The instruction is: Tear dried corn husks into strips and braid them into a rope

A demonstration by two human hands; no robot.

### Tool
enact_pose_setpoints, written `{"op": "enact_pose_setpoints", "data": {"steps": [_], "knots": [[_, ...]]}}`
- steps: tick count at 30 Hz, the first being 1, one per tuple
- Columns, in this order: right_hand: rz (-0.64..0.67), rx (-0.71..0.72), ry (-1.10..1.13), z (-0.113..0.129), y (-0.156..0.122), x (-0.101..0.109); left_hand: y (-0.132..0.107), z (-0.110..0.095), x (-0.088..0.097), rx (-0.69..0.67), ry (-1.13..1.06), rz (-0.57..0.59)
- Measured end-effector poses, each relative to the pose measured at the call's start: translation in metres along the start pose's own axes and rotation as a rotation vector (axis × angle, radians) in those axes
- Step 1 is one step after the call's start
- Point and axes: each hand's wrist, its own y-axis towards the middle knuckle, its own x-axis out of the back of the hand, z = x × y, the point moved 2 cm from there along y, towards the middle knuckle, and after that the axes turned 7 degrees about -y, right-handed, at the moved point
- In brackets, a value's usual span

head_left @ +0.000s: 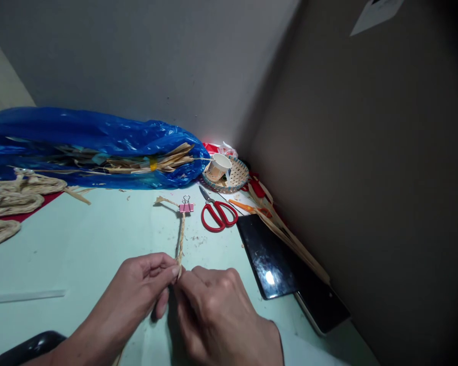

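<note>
A thin braid of pale dried fibre (pixel 181 235) runs toward me from a pink binder clip (pixel 187 208), which grips its far end. Beyond the clip a loose tail of fibre (pixel 164 201) bends to the left. Between thumb and fingers, my left hand (pixel 143 279) pinches the near end of the braid. My right hand (pixel 219 310) is closed against the same end, its fingertips touching those of the left. What lies inside the right fingers is mostly hidden.
Red-handled scissors (pixel 219 215) lie right of the clip. Dark tablets (pixel 269 259) and long fibre strips (pixel 290 239) lie along the right wall. Behind are a blue plastic bag (pixel 99 124) with dried stalks, a woven basket (pixel 239 175) and a paper cup (pixel 219 165). Coiled braids (pixel 13 201) sit left.
</note>
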Motion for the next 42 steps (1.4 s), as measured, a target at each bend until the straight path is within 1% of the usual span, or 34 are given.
{"op": "enact_pose_setpoints", "data": {"steps": [3, 4, 6, 8, 10, 12, 13, 14, 15, 16, 18, 19, 20, 22, 23, 25, 29, 32, 34, 37, 39, 42], "knots": [[-0.174, 0.294, -0.157, 0.002, -0.002, -0.006, 0.0, 0.009, 0.003, 0.038, -0.133, 0.028], [-0.209, 0.37, -0.199, 0.002, -0.002, -0.008, 0.0, 0.012, 0.004, 0.038, -0.173, 0.027], [-0.244, 0.469, -0.263, 0.001, 0.0, -0.011, 0.001, 0.016, 0.006, 0.036, -0.211, 0.019], [-0.253, 0.503, -0.282, 0.002, 0.001, -0.014, 0.003, 0.016, 0.006, 0.043, -0.224, 0.008], [-0.276, 0.496, -0.288, 0.003, 0.001, -0.016, 0.003, 0.014, 0.006, 0.048, -0.244, 0.008], [-0.295, 0.493, -0.247, 0.005, 0.001, -0.015, 0.001, 0.008, 0.004, 0.034, -0.277, 0.026], [-0.296, 0.463, -0.189, 0.005, 0.002, -0.013, -0.001, 0.005, 0.004, 0.024, -0.288, 0.042], [-0.289, 0.402, -0.105, 0.004, 0.003, -0.009, -0.003, 0.003, 0.003, 0.016, -0.286, 0.057], [-0.266, 0.308, 0.001, 0.002, 0.005, -0.005, -0.005, 0.001, 0.002, 0.013, -0.266, 0.063], [-0.228, 0.185, 0.112, -0.002, 0.008, -0.001, -0.006, 0.001, 0.002, 0.009, -0.233, 0.064], [-0.104, -0.082, 0.29, -0.011, 0.013, 0.006, -0.008, 0.002, 0.001, -0.003, -0.171, 0.074], [-0.015, -0.169, 0.359, -0.014, 0.015, 0.008, -0.007, 0.004, 0.001, -0.012, -0.156, 0.083], [0.066, -0.225, 0.421, -0.017, 0.017, 0.009, -0.006, 0.007, 0.0, -0.026, -0.155, 0.092], [0.192, -0.256, 0.524, -0.019, 0.019, 0.008, -0.004, 0.011, 0.0, -0.059, -0.181, 0.115], [0.227, -0.241, 0.567, -0.019, 0.02, 0.006, -0.003, 0.013, 0.0, -0.077, -0.195, 0.118], [0.253, -0.219, 0.615, -0.019, 0.021, 0.002, -0.001, 0.015, -0.001, -0.111, -0.215, 0.116], [0.254, -0.218, 0.631, -0.018, 0.022, -0.004, -0.002, 0.015, -0.002, -0.111, -0.204, 0.118], [0.263, -0.254, 0.739, -0.02, 0.025, -0.007, -0.006, 0.012, -0.002, -0.085, -0.131, 0.127], [0.249, -0.319, 0.807, -0.023, 0.025, -0.01, -0.008, 0.006, 0.001, -0.062, -0.039, 0.136], [0.211, -0.389, 0.838, -0.025, 0.024, -0.013, -0.011, -0.005, 0.007, -0.062, 0.099, 0.12], [0.201, -0.4, 0.858, -0.024, 0.023, -0.014, -0.014, -0.013, 0.01, -0.07, 0.146, 0.102], [0.172, -0.405, 0.872, -0.022, 0.023, -0.013, -0.022, -0.018, 0.007, -0.058, 0.154, 0.096]]}}
